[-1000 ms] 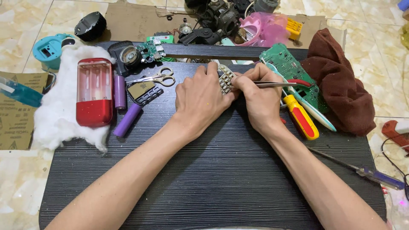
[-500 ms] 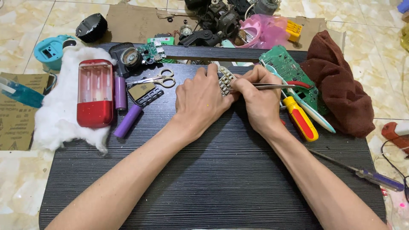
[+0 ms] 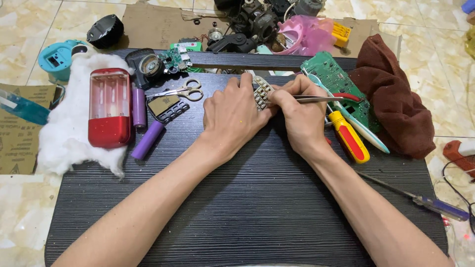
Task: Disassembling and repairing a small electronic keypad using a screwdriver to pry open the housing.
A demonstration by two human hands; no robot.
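Metal tweezers (image 3: pixel 316 99) in right hand (image 3: pixel 302 121), left hand (image 3: pixel 232 116) seemingly steadying small LED board (image 3: pixel 261 93)

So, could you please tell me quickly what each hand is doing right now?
Left hand: closed on the small pale gridded circuit board.
Right hand: closed on thin metal tweezers.

L hand (image 3: pixel 231 116) steadies small LED board (image 3: pixel 261 92); R hand (image 3: pixel 301 118) pinches tweezers (image 3: pixel 319 99) on it.

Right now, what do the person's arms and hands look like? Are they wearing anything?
Both forearms are bare, with no sleeves showing. The left hand and right hand have no gloves, and no rings, watch or bracelets can be seen.
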